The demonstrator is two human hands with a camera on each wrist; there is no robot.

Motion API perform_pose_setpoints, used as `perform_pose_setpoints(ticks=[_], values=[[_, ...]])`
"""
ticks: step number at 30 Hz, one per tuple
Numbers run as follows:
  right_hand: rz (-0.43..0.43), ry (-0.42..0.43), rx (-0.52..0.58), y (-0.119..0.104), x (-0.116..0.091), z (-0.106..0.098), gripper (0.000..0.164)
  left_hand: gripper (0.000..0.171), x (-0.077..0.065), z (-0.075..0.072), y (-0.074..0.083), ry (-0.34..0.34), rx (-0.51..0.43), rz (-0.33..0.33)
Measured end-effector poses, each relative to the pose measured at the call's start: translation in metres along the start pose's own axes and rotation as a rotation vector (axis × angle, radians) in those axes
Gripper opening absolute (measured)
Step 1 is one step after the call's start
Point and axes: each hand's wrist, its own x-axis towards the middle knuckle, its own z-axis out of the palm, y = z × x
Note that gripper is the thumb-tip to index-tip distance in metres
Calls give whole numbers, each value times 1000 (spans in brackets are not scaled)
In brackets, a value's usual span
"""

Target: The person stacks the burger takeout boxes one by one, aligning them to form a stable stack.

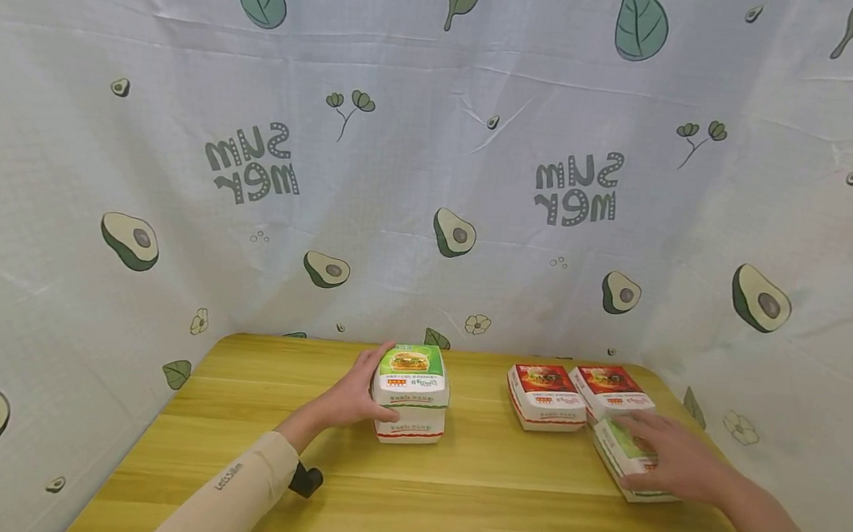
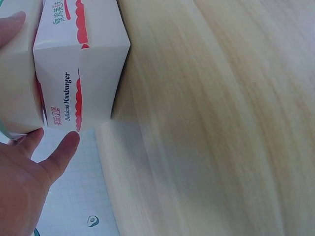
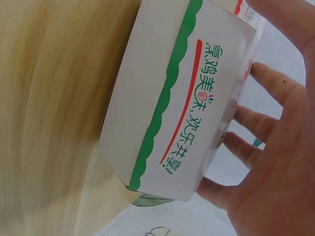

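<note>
My left hand (image 1: 354,390) holds a green-topped hamburger box (image 1: 412,375) at its left side, thumb at the front and fingers toward the back. That box sits on a white hamburger box with red trim (image 1: 409,427); the left wrist view shows my fingertips beside this lower box (image 2: 81,73). At the right, my right hand (image 1: 675,457) lies over another green-topped hamburger box (image 1: 617,461), hiding much of its lid. In the right wrist view its fingertips reach the lid edge of this green-trimmed box (image 3: 172,108), the fingers spread and fairly straight.
Two red-topped hamburger boxes, one on the left (image 1: 547,397) and one on the right (image 1: 610,389), stand behind my right hand. The wooden table (image 1: 482,513) ends at a white curtain (image 1: 404,172) printed with avocados and leaves.
</note>
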Motion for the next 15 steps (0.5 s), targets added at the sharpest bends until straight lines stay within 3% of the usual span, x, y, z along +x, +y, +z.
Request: perform_pose_setpoints(ticks=[15], values=[[41, -32, 20, 8, -1, 7, 98, 119, -1, 1, 0, 3, -8, 2]])
